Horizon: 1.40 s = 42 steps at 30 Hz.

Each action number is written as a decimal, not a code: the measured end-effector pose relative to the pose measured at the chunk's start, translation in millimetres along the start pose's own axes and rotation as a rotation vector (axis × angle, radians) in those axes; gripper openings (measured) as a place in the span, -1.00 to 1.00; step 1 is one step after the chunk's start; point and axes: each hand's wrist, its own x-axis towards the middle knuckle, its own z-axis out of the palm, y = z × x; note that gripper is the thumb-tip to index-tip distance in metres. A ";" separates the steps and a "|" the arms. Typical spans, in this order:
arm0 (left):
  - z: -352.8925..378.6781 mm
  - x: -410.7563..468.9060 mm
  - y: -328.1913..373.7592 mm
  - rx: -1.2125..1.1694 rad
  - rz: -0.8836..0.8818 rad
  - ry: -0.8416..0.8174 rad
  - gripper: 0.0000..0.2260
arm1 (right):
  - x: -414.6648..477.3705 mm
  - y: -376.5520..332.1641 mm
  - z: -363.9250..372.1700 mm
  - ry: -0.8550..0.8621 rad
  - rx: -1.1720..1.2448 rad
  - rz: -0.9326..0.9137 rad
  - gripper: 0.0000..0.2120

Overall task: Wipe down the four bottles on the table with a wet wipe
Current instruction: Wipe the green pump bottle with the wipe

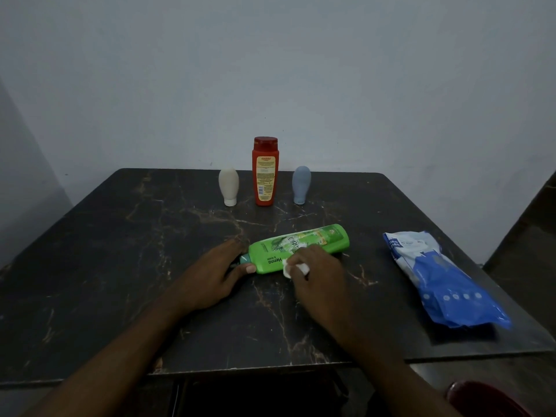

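Note:
A green bottle (pixel 313 242) lies on its side in the middle of the dark marble table (pixel 120 251), cap pointing left. My left hand (pixel 216 275) grips its cap end between thumb and fingers. My right hand (pixel 316 278) holds a crumpled white wet wipe (pixel 293 267) pressed against the bottle's near side. At the back of the table stand three bottles in a row: a cream squeeze bottle (pixel 229 185) on its cap, a tall red bottle (pixel 265 171), and a grey-blue squeeze bottle (pixel 301 184) on its cap.
A blue and white pack of wet wipes (pixel 445 281) lies on the table's right side, near the edge. A grey wall rises right behind the table. A dark red object (pixel 487 398) shows at the bottom right, below the table.

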 end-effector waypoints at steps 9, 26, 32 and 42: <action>1.9 2.9 0.5 -0.022 0.051 0.003 -0.70 | 21.8 58.5 -49.8 0.170 0.037 0.248 -0.90; -0.6 0.6 8.3 -0.032 0.032 0.022 -0.80 | -7.9 -37.3 36.6 0.045 -0.111 -0.125 -0.72; -1.8 0.4 7.8 -0.033 0.021 0.018 -0.78 | 17.4 -40.4 18.9 0.012 -0.153 -0.099 -0.81; -4.6 -0.7 12.5 -0.045 0.018 0.005 -0.82 | 15.8 -50.5 26.2 -0.047 -0.205 -0.230 -0.88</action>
